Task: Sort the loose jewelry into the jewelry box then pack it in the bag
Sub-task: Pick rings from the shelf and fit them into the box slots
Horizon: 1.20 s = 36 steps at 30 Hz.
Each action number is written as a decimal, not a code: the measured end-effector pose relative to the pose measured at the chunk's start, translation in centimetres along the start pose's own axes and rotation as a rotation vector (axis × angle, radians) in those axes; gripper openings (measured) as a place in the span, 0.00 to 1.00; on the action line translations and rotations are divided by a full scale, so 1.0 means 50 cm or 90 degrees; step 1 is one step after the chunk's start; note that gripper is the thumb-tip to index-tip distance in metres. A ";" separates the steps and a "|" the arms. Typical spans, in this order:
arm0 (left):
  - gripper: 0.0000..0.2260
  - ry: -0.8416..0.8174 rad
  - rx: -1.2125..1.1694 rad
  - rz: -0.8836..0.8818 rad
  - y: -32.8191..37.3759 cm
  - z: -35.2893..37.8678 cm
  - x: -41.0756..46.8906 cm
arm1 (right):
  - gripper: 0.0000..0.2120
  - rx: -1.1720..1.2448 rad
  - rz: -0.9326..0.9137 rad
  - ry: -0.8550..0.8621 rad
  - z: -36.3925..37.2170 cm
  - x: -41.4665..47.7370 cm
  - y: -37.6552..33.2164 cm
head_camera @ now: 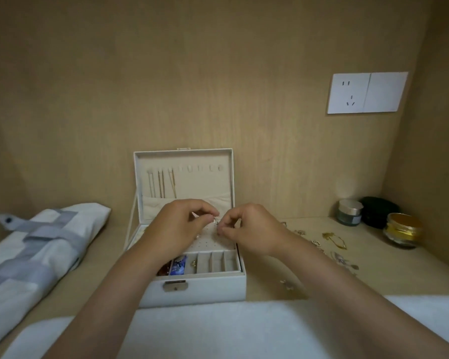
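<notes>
Your left hand (182, 224) and right hand (246, 229) meet at the centre of the frame, fingers curled. The thumb and forefinger tips of both pinch a silver piece (215, 221) between them, too small to identify. They hold it just above the perforated panel (210, 242) inside the box (205, 291).

The box sits at centre, white, its lid (182, 177) standing open against the back wall, with thin chains hanging inside on the lid's left. Your left wrist covers the left end of the box's front row of compartments. A blue item (179, 265) and a ring (193, 263) lie in that row. The latch (175, 285) is on the front wall.

To the right of the box, loose jewelry (332, 239) is scattered on the shelf, gold and silver pieces apart from one another. Farther right stand a silver-lidded jar (350, 212), a dark pouch (379, 211) and a gold jar (402, 230). The bag (36, 244), white and grey, lies at the left edge. A socket (366, 93) is at upper right.
</notes>
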<state>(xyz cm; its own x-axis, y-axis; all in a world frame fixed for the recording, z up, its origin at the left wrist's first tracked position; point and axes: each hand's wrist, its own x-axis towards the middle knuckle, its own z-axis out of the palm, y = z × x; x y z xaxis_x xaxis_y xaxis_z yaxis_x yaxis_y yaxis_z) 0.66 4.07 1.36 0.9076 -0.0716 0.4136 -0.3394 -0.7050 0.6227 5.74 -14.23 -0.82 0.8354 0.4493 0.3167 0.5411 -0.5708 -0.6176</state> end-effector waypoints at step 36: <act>0.07 -0.069 0.247 0.091 -0.062 0.009 -0.033 | 0.03 -0.013 0.086 -0.235 0.009 0.014 -0.070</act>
<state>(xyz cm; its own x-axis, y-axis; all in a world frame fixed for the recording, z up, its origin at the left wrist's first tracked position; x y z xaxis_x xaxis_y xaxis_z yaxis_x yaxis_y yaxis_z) 0.31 6.04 -1.55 0.8859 -0.2477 0.3922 -0.3650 -0.8940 0.2598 4.39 -11.61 1.22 0.8099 0.5844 -0.0496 0.4333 -0.6532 -0.6209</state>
